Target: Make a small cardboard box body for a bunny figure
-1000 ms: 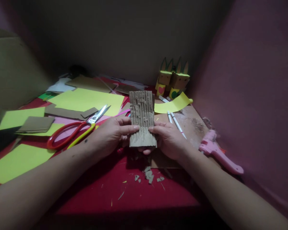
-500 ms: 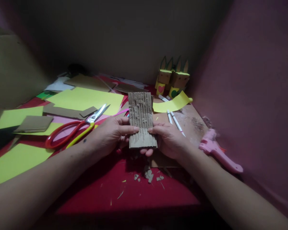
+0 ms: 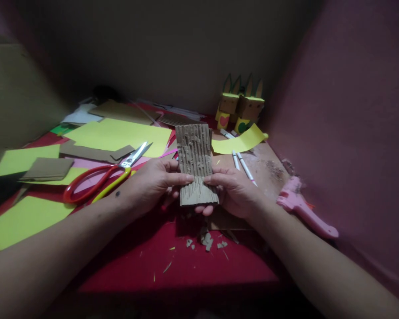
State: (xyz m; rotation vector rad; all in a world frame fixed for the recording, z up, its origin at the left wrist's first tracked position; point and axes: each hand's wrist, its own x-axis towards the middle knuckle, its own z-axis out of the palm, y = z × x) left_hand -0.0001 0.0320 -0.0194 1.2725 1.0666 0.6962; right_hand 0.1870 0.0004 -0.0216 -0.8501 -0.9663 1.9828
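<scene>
Between my two hands is a corrugated cardboard strip (image 3: 195,153), held upright with its torn, ridged face toward me. My left hand (image 3: 156,179) grips its left edge, thumb laid on the front. On the opposite edge my right hand (image 3: 236,188) pinches it the same way, with fingertips showing below the strip. The thumbs almost meet low on the cardboard, where some smooth paper layer is left. Scissors (image 3: 128,166) with one red and one yellow handle lie partly open beside my left wrist. Torn cardboard scraps (image 3: 206,240) are scattered on the table below.
Yellow paper sheets (image 3: 119,135) and cardboard pieces (image 3: 51,169) cover the left of the red table (image 3: 146,270). At right are markers (image 3: 246,168), a curled yellow strip (image 3: 241,142) and a pink glue gun (image 3: 306,210). Two cardboard figures (image 3: 241,106) stand at the back.
The cardboard strip's top has tilted slightly away to the left. Both hands keep their hold in nearly the same place, and the view has shifted a little.
</scene>
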